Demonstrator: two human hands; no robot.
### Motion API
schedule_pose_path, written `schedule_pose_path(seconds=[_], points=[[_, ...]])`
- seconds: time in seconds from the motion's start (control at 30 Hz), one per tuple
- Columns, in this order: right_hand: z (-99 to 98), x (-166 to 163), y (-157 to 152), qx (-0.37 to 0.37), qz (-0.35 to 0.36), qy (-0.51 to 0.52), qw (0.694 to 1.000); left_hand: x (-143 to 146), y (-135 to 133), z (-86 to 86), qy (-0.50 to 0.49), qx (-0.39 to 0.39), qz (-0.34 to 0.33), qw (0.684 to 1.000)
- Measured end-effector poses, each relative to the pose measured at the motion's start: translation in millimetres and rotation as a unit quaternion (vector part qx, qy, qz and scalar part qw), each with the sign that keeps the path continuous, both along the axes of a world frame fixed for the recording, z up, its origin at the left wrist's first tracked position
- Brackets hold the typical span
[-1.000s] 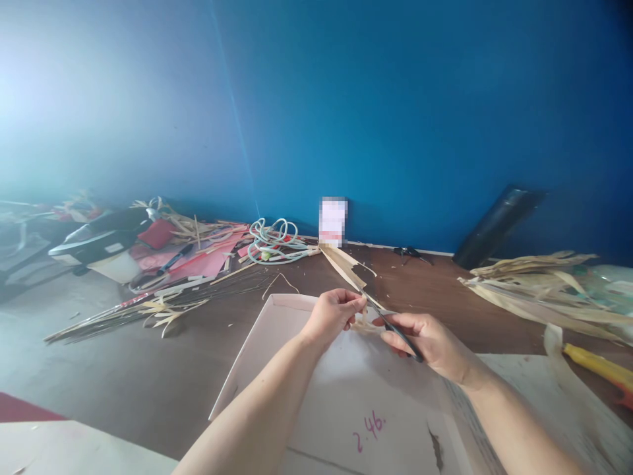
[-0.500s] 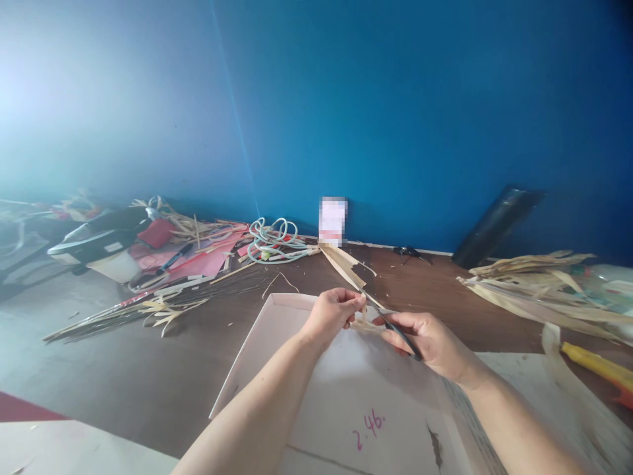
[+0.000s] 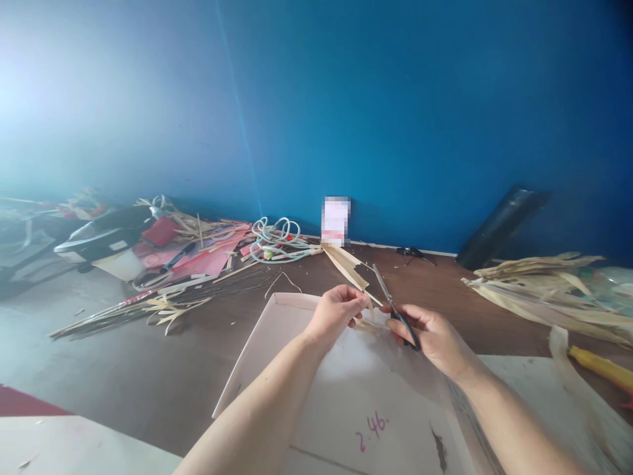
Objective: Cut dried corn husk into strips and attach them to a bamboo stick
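Over the far part of a shallow white box lid, my left hand pinches a small piece of dried husk. To its right, my right hand has its fingers around the dark handles of a pair of scissors. The blades point up and away, apart from the husk piece. Pale scraps of husk lie in the lid just below my hands. Beyond my left fingertips, a longer husk strip lies on the brown table.
A coiled pale cable lies near the blue wall, beside pink paper and thin wires at left. On the right are a black roll, a heap of dried husks and a yellow-handled tool.
The scissors have swung away from my left fingertips, and their blades now point further up and away. My left hand keeps its pinch. The whole view has shifted slightly.
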State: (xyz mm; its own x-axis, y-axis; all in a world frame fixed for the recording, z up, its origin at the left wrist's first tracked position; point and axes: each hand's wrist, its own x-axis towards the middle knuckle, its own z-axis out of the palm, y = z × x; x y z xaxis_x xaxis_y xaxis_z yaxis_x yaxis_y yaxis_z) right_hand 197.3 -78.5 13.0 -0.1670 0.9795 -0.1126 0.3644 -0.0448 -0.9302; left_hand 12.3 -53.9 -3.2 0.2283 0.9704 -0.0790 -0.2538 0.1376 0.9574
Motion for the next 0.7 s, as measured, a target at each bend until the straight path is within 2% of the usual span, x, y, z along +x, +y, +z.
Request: schedule_pose_path(seconds=[0.3, 0.7], points=[[-8.0, 1.7, 0.4, 0.016, 0.059, 0.022, 0.998, 1.7, -3.2, 6.1, -0.024, 0.016, -0.026, 0.999], [-10.9, 3.2, 1.2, -0.012, 0.061, 0.007, 0.998, 2.1, 0.2, 0.4, -0.033, 0.022, -0.008, 0.999]])
